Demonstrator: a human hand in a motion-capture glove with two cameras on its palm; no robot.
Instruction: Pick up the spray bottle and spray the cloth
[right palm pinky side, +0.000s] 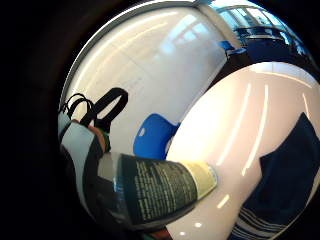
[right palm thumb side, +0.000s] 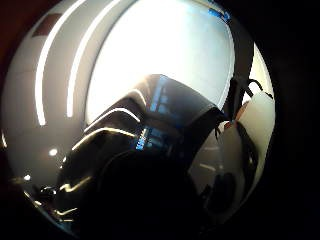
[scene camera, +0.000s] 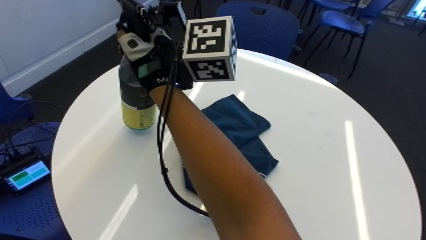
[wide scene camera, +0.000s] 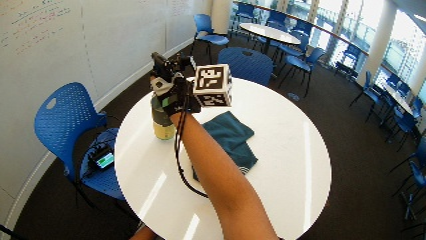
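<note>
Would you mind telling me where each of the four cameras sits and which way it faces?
Little finger side palm view: on the right palm, looking along the spray bottle towards the cloth on the table; glove straps show at the edge.
Thumb side palm view: same palm, filled by the bottle's dark top; glove at the edge.
Outside view: from the person's side, down the forearm to the right hand gripping the bottle.
Wide outside view: same direction, adding chairs and a whiteboard.
Shared: both outside views show hand, bottle, cloth.

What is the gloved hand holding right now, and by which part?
The black-gloved right hand grips the dark-labelled spray bottle with a yellow base around its upper body, below the trigger head. The bottle's base appears to be on or just above the round white table.
</note>
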